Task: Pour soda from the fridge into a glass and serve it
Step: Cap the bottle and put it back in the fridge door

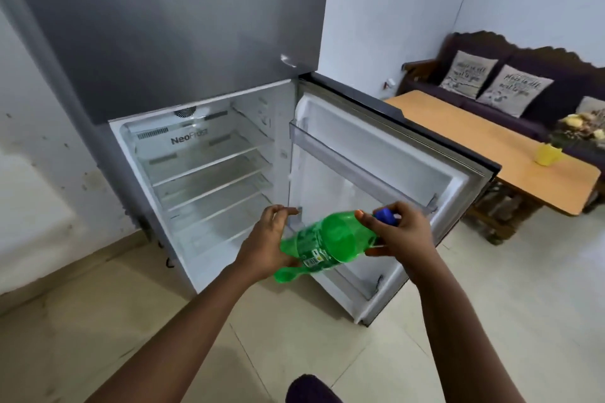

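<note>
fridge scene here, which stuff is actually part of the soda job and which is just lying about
Part of the job:
green soda bottle, lying sideways, blue cap
left hand under its base
right hand gripping its neck
open fridge

Just lying about:
wooden table
yellow cup on it
sofa with cushions

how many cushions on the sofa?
3 in view: one cushion at the left, a second beside it, a third cut off at the frame edge. More may lie outside the frame.
</note>
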